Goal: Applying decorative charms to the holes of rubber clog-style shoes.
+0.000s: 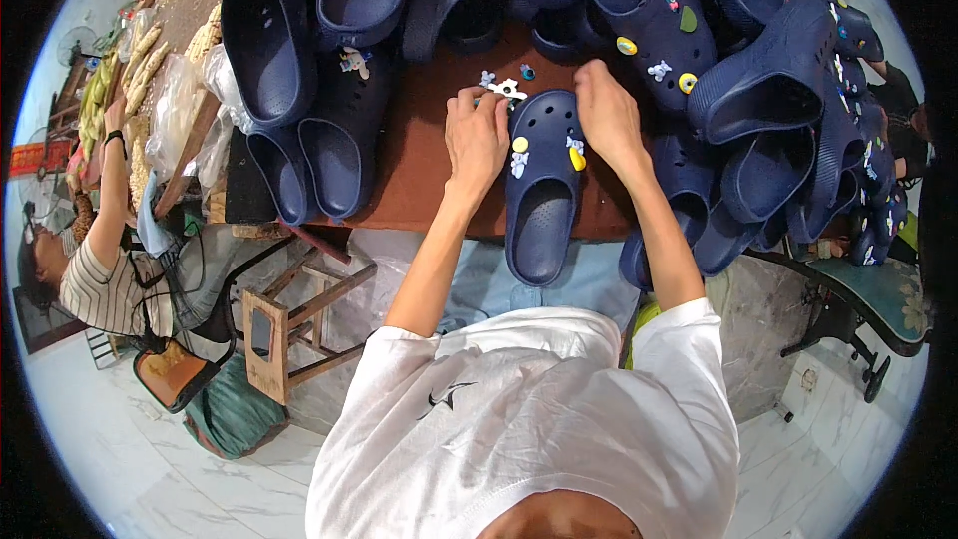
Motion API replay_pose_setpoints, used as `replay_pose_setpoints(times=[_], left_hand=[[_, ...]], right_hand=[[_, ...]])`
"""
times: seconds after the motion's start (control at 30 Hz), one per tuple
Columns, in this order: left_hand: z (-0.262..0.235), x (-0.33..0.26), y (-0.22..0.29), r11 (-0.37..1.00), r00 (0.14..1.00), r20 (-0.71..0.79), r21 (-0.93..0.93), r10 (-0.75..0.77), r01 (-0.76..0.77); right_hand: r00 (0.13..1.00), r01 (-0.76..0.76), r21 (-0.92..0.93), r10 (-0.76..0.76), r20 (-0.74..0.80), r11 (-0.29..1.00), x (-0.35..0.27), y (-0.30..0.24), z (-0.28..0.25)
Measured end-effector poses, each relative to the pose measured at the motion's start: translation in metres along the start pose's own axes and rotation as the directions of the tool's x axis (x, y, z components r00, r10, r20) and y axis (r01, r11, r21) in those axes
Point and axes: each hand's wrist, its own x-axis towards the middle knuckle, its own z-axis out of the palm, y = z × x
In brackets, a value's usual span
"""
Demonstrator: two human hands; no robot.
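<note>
A navy blue clog (540, 230) lies between my hands, toe pointing away and heel past the table's near edge. Its upper carries a round yellow charm (520, 144), a pale blue figure charm (519, 165) and a yellow charm (578, 159). At the left of the toe, my left hand (476, 143) is closed, its fingertips by a white charm (506, 89). My right hand (611, 120) is curled beside the toe's right side, fingertips hidden. What either hand pinches is not visible. A small blue charm (528, 71) lies just beyond the toe.
Navy clogs (264, 50) stand at the left, and a heap of charm-decorated clogs (763, 90) rises close on the right. The brown tabletop (424, 155) shows between them. A wooden stool (267, 339) is at lower left. Further left, a person in a striped shirt (105, 274) reaches toward corn cobs.
</note>
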Motion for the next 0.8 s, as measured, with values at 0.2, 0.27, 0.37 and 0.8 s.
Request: replay_pose_setpoints(times=[0.2, 0.27, 0.37, 0.8], left_hand=[[-0.037, -0.009, 0.027, 0.903, 0.906, 0.303, -0.222, -0.295, 0.368], [-0.04, -0.011, 0.025, 0.875, 0.838, 0.419, -0.174, -0.349, 0.451], [-0.038, -0.015, 0.018, 0.84, 0.746, 0.517, -0.09, -0.42, 0.535], [-0.035, -0.003, 0.032, 0.962, 0.753, 0.602, 0.114, -0.266, 0.249]], right_hand=[[0.972, 0.214, 0.116, -0.223, 0.072, 0.97, 0.031, -0.017, 0.038], [0.963, 0.18, 0.152, -0.206, 0.174, 0.972, 0.031, -0.018, 0.043], [0.977, 0.153, 0.208, -0.18, 0.117, 0.966, 0.022, -0.018, 0.037], [0.958, -0.169, 0.123, 0.133, 0.254, 0.978, -0.073, -0.016, -0.027]])
